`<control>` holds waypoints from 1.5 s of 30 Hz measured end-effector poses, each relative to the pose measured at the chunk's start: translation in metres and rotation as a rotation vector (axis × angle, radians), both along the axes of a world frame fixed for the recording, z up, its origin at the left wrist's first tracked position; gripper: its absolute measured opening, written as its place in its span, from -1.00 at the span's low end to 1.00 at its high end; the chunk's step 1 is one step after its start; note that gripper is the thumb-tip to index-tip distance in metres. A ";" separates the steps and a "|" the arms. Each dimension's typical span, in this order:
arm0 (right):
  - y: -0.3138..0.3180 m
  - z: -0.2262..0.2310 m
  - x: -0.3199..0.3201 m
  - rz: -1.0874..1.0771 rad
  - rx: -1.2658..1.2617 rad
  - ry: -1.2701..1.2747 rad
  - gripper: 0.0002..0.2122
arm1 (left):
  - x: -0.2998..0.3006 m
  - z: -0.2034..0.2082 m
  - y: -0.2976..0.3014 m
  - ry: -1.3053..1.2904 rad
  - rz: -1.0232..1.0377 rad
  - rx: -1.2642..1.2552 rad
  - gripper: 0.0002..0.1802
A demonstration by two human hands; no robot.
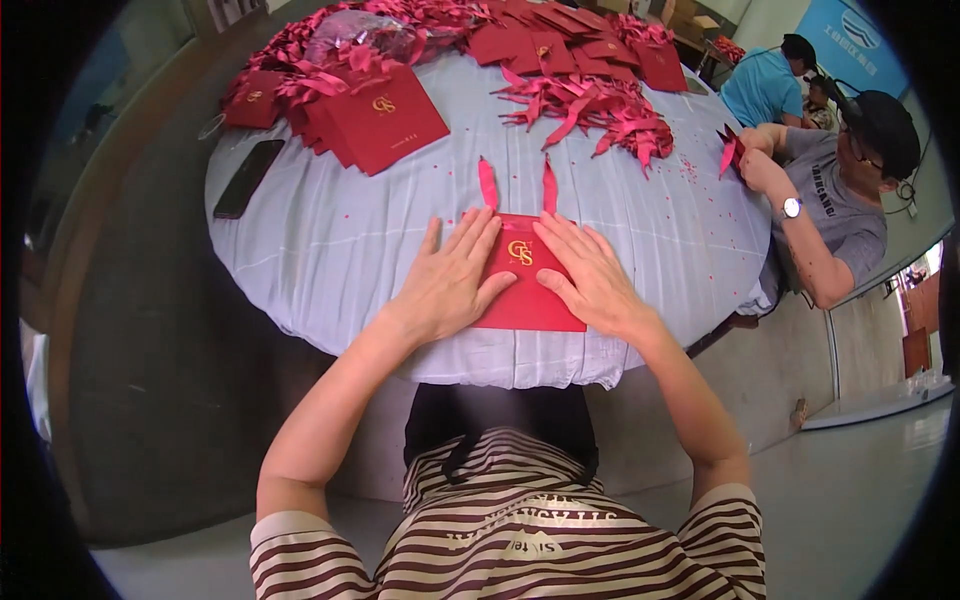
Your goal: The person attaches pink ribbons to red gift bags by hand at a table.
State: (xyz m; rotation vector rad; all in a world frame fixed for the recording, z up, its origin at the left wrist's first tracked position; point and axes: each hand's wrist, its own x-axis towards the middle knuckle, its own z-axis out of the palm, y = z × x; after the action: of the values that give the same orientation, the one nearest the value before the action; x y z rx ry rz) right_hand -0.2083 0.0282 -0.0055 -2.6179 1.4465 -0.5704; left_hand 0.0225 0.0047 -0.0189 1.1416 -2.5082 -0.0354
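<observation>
A flat red paper gift bag [530, 305] with a gold emblem lies in front of me near the table's front edge. Two ends of red ribbon [549, 186] stick out past its far edge, one on either side. My left hand [450, 275] rests flat over the bag's left side, fingers stretched toward the ribbon. On the right side my right hand [592, 272] lies flat in the same way, thumb pointing inward. Both hands press on the bag without gripping it.
The round table has a pale cloth [330, 270]. Overlapping red bags [385, 125] and a phone [249, 179] lie at left. Loose ribbons [600, 110] and more bags [555, 45] pile up at the back. At right, a seated person [835, 190] handles a red piece.
</observation>
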 end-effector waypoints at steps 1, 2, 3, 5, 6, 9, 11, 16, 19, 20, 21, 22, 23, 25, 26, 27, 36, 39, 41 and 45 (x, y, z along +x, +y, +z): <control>0.000 0.000 -0.001 -0.021 0.026 -0.105 -0.50 | 0.001 0.000 0.001 0.001 0.008 -0.014 -0.25; 0.000 0.001 -0.003 -0.041 0.053 -0.210 -0.51 | 0.002 0.000 0.001 -0.008 0.015 0.024 -0.26; 0.002 -0.001 -0.005 -0.031 0.039 -0.209 -0.51 | 0.004 0.001 0.002 -0.016 0.022 0.061 -0.27; 0.008 -0.005 -0.013 -0.169 -0.070 -0.350 -0.51 | 0.004 0.009 0.013 0.041 0.057 0.039 -0.22; 0.013 -0.005 -0.019 -0.163 -0.083 -0.345 -0.51 | 0.003 0.021 0.023 0.061 0.005 0.017 -0.20; 0.033 -0.010 -0.021 -0.327 -0.071 -0.447 -0.54 | 0.002 0.024 0.052 0.069 -0.070 -0.019 -0.14; 0.050 -0.005 -0.012 -0.454 0.278 -0.867 -0.56 | 0.000 0.012 0.061 -0.011 -0.085 0.037 -0.13; 0.067 0.002 0.013 -0.464 0.290 -0.832 -0.54 | -0.008 0.011 0.056 0.093 -0.083 0.058 -0.18; 0.069 -0.001 0.015 -0.442 0.300 -0.844 -0.53 | -0.010 0.021 0.057 0.108 -0.078 0.083 -0.20; 0.068 -0.001 0.014 -0.442 0.336 -0.868 -0.52 | -0.011 0.025 0.058 0.135 -0.063 0.116 -0.19; 0.068 -0.001 0.012 -0.460 0.320 -0.873 -0.52 | -0.013 0.027 0.057 0.161 -0.047 0.149 -0.18; 0.069 0.000 0.011 -0.426 0.340 -0.890 -0.52 | -0.014 0.026 0.057 0.192 -0.042 0.135 -0.15; 0.069 0.002 0.012 -0.392 0.361 -0.905 -0.53 | -0.015 0.026 0.057 0.192 -0.058 0.131 -0.15; 0.070 0.010 0.014 -0.379 0.375 -0.922 -0.53 | -0.016 0.028 0.057 0.180 -0.036 0.132 -0.10; 0.070 0.012 0.016 -0.357 0.373 -0.991 -0.53 | -0.018 0.029 0.058 0.180 -0.045 0.129 -0.10; 0.070 0.014 0.018 -0.333 0.372 -1.058 -0.53 | -0.020 0.030 0.059 0.186 -0.034 0.127 -0.08; 0.078 0.078 0.065 0.104 -0.167 -1.078 -0.55 | -0.025 0.027 0.046 0.968 0.096 0.169 -0.43; 0.069 0.073 0.048 -0.029 -0.286 -0.856 -0.57 | -0.037 0.061 0.055 1.862 0.073 0.770 -0.54; 0.062 0.058 0.035 -0.122 -0.293 -0.718 -0.57 | -0.039 0.055 0.055 1.970 0.072 0.981 -0.54; 0.044 0.002 0.025 -0.409 0.150 -0.909 -0.58 | -0.042 0.016 0.072 1.798 -0.085 1.664 -0.48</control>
State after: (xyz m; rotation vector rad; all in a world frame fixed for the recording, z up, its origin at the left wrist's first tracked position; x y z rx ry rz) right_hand -0.1838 0.0718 -0.0034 -1.5434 1.5491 -1.3801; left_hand -0.0194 0.0767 -0.0025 0.5564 -0.4390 -2.1588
